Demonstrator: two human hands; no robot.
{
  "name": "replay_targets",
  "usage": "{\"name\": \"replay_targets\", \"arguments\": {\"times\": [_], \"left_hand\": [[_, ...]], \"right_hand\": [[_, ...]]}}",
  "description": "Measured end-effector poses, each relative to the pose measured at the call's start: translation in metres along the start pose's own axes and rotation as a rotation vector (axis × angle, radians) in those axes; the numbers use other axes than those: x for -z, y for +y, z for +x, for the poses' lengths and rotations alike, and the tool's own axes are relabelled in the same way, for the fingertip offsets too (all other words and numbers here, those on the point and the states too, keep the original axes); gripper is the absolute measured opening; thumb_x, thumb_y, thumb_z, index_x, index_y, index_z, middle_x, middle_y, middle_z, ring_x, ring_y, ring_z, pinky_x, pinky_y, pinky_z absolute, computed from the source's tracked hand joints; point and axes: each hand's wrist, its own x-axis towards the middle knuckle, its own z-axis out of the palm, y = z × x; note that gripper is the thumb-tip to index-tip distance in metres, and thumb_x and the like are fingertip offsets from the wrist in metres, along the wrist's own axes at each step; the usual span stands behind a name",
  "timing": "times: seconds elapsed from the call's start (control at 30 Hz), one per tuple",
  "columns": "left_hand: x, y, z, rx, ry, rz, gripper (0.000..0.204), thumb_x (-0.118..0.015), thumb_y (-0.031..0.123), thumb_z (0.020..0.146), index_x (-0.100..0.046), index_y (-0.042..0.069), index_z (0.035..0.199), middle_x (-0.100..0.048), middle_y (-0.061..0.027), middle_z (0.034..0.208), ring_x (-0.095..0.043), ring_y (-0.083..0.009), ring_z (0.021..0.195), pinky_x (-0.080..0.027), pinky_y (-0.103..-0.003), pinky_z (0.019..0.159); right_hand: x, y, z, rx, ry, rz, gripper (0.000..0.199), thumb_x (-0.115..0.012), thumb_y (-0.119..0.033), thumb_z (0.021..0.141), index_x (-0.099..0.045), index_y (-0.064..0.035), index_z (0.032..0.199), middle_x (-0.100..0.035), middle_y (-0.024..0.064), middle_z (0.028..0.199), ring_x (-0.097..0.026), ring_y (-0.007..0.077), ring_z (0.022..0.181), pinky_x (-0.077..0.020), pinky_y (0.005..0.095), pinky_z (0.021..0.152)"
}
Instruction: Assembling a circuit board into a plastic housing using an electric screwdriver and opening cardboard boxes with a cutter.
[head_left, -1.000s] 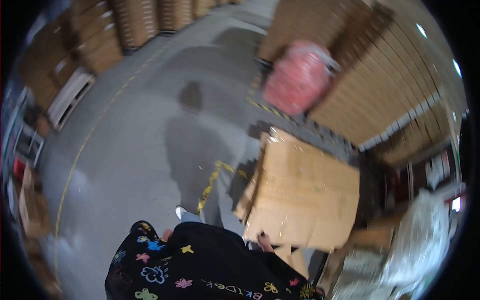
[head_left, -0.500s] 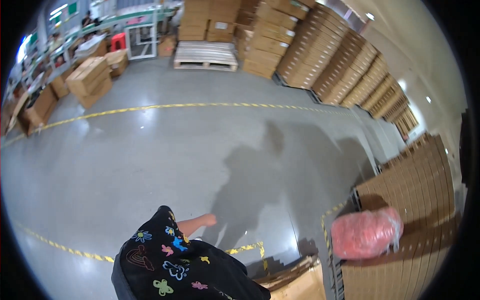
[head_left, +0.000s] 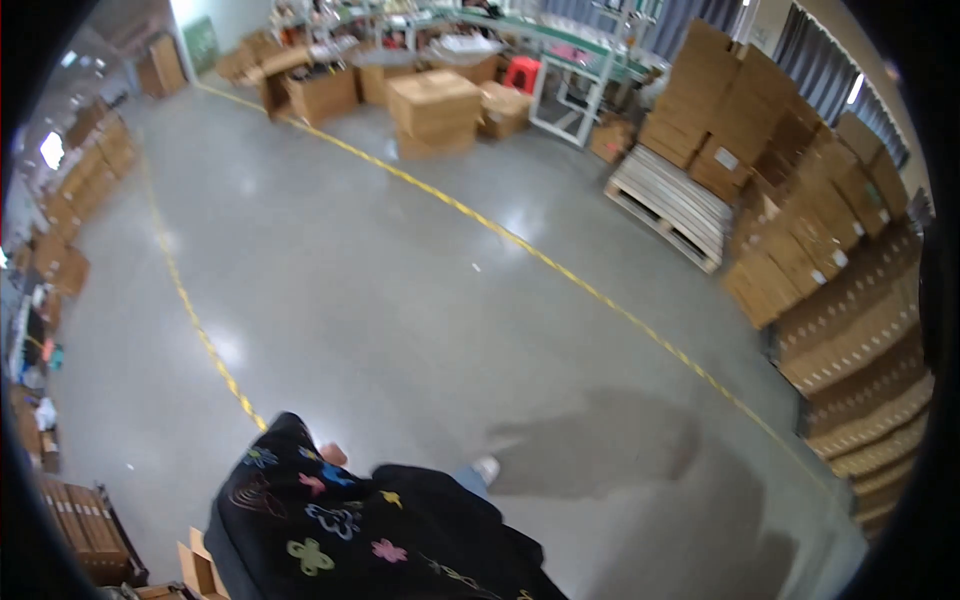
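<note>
My black top with coloured flower prints (head_left: 350, 525) fills the lower middle of the view. A small part of my left hand (head_left: 333, 455) pokes out past the dark sleeve above the grey floor; its fingers are hidden and nothing shows in it. My right hand is out of view. Below me, a white shoe tip (head_left: 487, 467) rests on the concrete.
Yellow tape lines (head_left: 560, 265) cross the grey floor. An empty wooden pallet (head_left: 672, 203) lies at the right beside tall stacks of cardboard boxes (head_left: 830, 260). More boxes (head_left: 435, 105) and a metal frame (head_left: 580, 75) stand at the back. Flattened cartons (head_left: 198, 568) lie at the lower left.
The view has swung across the hall. The pink wrapped bundle and the large cardboard sheet have left the picture; the pallet and far boxes now show. My hand is more hidden.
</note>
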Motion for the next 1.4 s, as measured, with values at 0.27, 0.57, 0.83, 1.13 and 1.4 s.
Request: {"name": "replay_targets", "arguments": {"times": [0.27, 0.57, 0.83, 1.13, 1.4], "left_hand": [[0.019, 0.047, 0.127, 0.49, 0.413, -0.847, 0.024, -0.055, 0.025, 0.081, -0.068, 0.006, 0.089, -0.067, -0.0085, 0.073, -0.064, -0.0183, 0.057, -0.052, -0.035, 0.053], [0.093, 0.17, 0.31, 0.382, 0.008, -0.611, 0.04, -0.064, 0.036, 0.072, -0.069, 0.01, 0.103, -0.065, -0.0148, 0.11, -0.061, -0.0297, 0.105, -0.048, -0.039, 0.089], [0.446, 0.242, 0.398, -0.09, 1.156, -0.662, 0.023, -0.058, 0.021, 0.082, -0.062, 0.003, 0.096, -0.061, -0.0196, 0.096, -0.054, -0.0361, 0.096, -0.042, -0.045, 0.088], [0.871, 0.327, 0.122, -0.815, 2.076, 0.254, 0.075, -0.078, 0.036, 0.07, -0.041, -0.001, 0.123, -0.044, -0.0135, 0.12, -0.044, -0.0221, 0.104, -0.037, -0.037, 0.083], [0.948, 0.321, 0.182, -0.839, 2.177, 0.201, 0.071, -0.072, 0.037, 0.075, -0.039, 0.0, 0.126, -0.044, -0.0145, 0.122, -0.044, -0.0233, 0.106, -0.038, -0.038, 0.085]], "right_hand": [[-0.09, -0.324, 0.152, 0.53, -0.423, 0.109, 0.012, -0.054, -0.009, 0.079, -0.056, 0.0037, 0.078, -0.049, 0.0065, 0.059, -0.052, 0.0176, 0.054, -0.0378, 0.0355, 0.046], [-0.089, -0.589, 0.091, 0.784, -0.228, -0.112, 0.026, -0.06, -0.02, 0.08, -0.062, 0.0049, 0.085, -0.063, 0.0211, 0.074, -0.063, 0.0358, 0.074, -0.0469, 0.0438, 0.066], [-0.1, -0.605, 0.098, 0.687, -0.21, -0.287, 0.034, -0.059, -0.026, 0.079, -0.063, 0.0038, 0.094, -0.065, 0.0247, 0.089, -0.062, 0.0395, 0.09, -0.0481, 0.044, 0.077], [-0.236, -0.886, 0.099, 0.716, -0.305, -0.378, 0.033, -0.059, -0.023, 0.077, -0.063, 0.0055, 0.094, -0.065, 0.0226, 0.088, -0.064, 0.0345, 0.084, -0.0485, 0.0421, 0.075], [-0.392, -1.201, 0.163, 0.832, -0.408, -0.433, 0.033, -0.059, -0.021, 0.076, -0.062, 0.007, 0.093, -0.065, 0.0208, 0.088, -0.065, 0.03, 0.079, -0.0489, 0.0404, 0.073]]}}
